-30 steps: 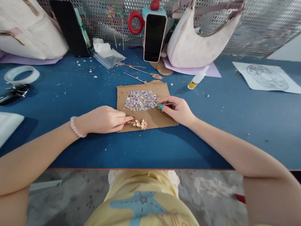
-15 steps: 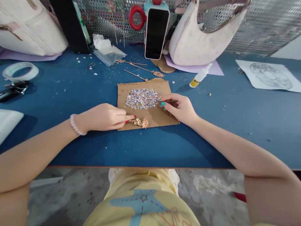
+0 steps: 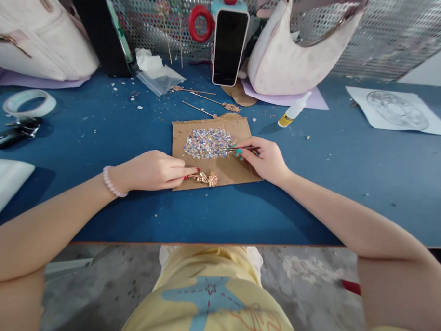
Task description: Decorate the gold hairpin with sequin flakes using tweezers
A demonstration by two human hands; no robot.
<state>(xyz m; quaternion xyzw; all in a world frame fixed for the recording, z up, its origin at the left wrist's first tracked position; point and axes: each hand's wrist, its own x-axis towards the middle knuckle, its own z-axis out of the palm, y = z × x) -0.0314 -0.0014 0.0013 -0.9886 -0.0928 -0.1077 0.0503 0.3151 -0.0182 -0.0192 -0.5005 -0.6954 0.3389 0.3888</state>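
Observation:
On a piece of brown cardboard [image 3: 238,168] lies a patch of small multicoloured rhinestones [image 3: 207,142]. My right hand [image 3: 266,157] is closed on dark metal tweezers [image 3: 250,148], whose tips are down among the stones at the patch's right side. My left hand [image 3: 155,170] rests at the cardboard's lower left edge, its fingers pinching the stem of a gold-coloured hairpin. That hairpin's flower head [image 3: 212,179] carries pinkish stones and lies toward the right on the cardboard. Most of its stem is hidden under my left fingers.
Behind the cardboard lie several gold hairpins [image 3: 229,107] and a glue bottle [image 3: 294,111]. A phone [image 3: 230,47] stands upright beside a white handbag [image 3: 300,57]. A roll of tape [image 3: 30,104] and a black tool [image 3: 15,133] lie at the left; a printed sheet [image 3: 399,110] lies right.
The tweezers' tips have shifted slightly left among the rhinestones. My left hand and the hairpin stay in place.

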